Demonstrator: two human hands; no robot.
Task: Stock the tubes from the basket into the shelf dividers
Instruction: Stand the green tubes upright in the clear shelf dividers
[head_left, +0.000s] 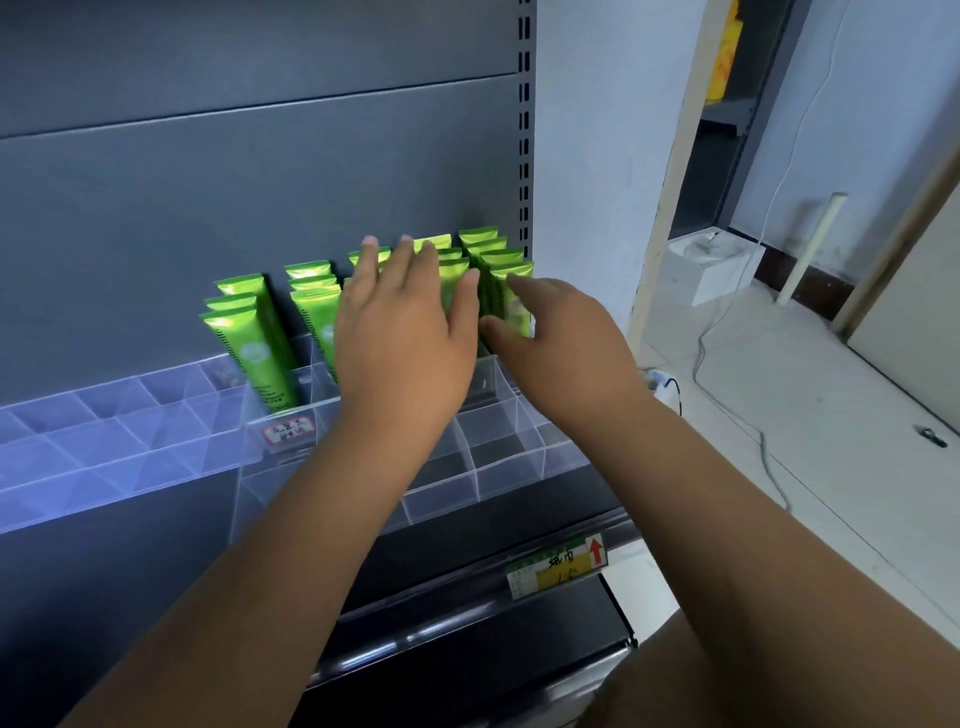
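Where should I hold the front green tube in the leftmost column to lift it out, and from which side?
Pinch the front green tube by its flat crimped top, from the front and above. Its foot sits inside the clear divider, and more tubes stand close behind.

Tubes (249, 338): green plastic, glossy, with a metallic sheen.
Dividers (130, 441): clear hard plastic, smooth and shiny.
Back panel (208, 182): grey metal, matt, smooth.
1 label (556, 569): paper, behind a glossy clear strip.
Floor (779, 389): pale tiles, smooth, faint shine.
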